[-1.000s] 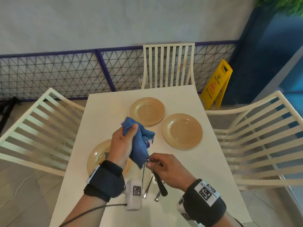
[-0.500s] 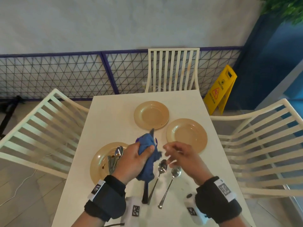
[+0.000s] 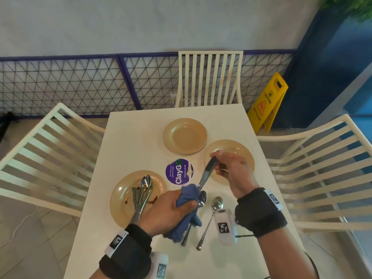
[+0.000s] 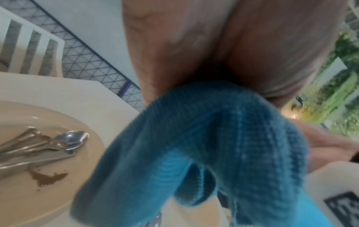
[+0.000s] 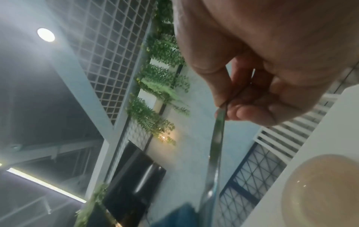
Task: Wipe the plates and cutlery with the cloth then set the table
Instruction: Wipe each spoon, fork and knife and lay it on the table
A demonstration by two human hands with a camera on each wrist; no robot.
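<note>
1. The left hand (image 3: 168,210) grips a bunched blue knitted cloth (image 3: 186,208) around the lower end of a shiny steel table knife (image 3: 207,173), fingers curled tight.
2. The right hand (image 3: 233,172) pinches the knife's upper end above the white worktop (image 3: 136,150).
3. Two steel spoons (image 3: 211,216) lie beneath.

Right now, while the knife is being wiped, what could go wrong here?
1. The right hand pinches the knife by its blade end, so it may slip or nick a finger while the left hand rubs it with the cloth.
2. The cloth hangs over the two spoons on the table and could drag them.
</note>
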